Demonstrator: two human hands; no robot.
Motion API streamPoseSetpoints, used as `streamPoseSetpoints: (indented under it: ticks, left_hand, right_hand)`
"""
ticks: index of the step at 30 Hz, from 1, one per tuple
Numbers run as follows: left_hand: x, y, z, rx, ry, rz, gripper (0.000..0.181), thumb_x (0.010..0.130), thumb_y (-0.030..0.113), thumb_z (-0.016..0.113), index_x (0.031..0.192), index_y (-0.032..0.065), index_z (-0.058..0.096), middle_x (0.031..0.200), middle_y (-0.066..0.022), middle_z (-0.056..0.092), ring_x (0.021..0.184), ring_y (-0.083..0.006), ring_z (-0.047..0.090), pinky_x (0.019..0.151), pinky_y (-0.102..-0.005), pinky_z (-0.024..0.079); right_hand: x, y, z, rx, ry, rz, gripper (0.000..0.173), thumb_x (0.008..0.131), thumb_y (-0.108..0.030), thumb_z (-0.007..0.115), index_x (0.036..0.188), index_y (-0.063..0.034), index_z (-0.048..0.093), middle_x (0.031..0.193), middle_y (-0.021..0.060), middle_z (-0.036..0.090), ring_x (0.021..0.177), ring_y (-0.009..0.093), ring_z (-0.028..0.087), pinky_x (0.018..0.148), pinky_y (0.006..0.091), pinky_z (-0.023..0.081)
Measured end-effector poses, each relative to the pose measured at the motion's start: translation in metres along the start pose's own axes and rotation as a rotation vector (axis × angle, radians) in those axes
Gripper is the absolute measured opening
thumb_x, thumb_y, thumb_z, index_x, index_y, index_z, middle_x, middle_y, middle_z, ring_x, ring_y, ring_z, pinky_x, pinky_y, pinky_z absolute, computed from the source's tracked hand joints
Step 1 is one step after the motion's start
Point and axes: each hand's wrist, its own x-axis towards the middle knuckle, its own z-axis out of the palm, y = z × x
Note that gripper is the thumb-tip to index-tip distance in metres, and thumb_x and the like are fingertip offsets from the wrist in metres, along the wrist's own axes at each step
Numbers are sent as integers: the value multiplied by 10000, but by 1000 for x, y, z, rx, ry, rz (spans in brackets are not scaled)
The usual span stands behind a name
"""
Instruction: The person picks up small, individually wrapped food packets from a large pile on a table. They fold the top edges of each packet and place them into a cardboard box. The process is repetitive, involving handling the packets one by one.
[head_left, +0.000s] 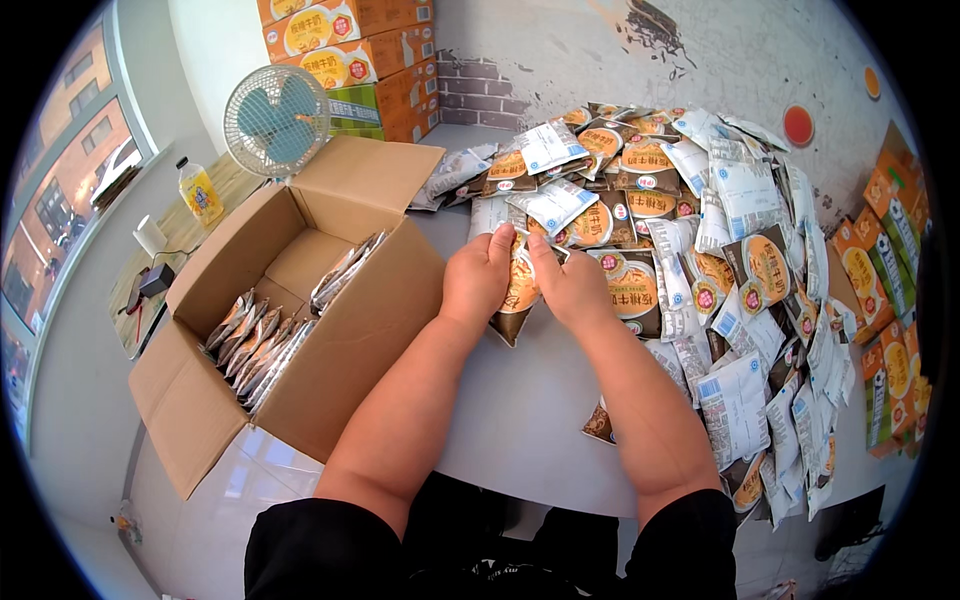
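My left hand (480, 274) and my right hand (566, 281) grip one brown and orange drink pouch (516, 300) between them, thumbs on top, above the grey table (517, 420). Just beyond and to the right lies a large heap of the same filled pouches (637, 157), some showing printed fronts, others white backs. An open cardboard box (360, 337) stands left of my hands with its flaps spread. Inside it, rows of pouches (259, 345) stand on edge along the near side, with a smaller group by the right wall.
Behind the box are a fan (277, 120) and stacked printed cartons (405, 82). A side table at left holds a yellow drink bottle (199, 191), a white cup (150, 235) and a small dark box (156, 280). More cartons (892, 277) stand at far right.
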Motion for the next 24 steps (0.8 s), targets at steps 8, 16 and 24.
streamPoseSetpoints:
  ticks: [8,16,24]
  left_hand:
    - [4,-15,8,-239,-32,-47,526,1004,463,444,966,-2,687,862,-211,677,805,-337,636,755,-399,489]
    - [1,-6,5,-166,0,4,540,1004,474,448,983,-12,683,864,-199,682,808,-315,643,768,-382,495]
    - [0,-8,7,-328,-35,-83,541,1002,474,466,945,-20,680,836,-157,678,771,-232,615,749,-347,489]
  right_hand:
    - [-2,6,-1,25,74,-250,552,937,-481,516,748,9,684,722,225,669,716,410,650,706,476,507]
    - [-3,6,4,123,14,-239,454,921,-464,573,816,-38,690,699,177,657,670,331,644,621,395,486]
    - [-2,13,13,-139,274,-595,343,962,-300,538,819,-32,697,684,195,641,604,389,613,552,437,486]
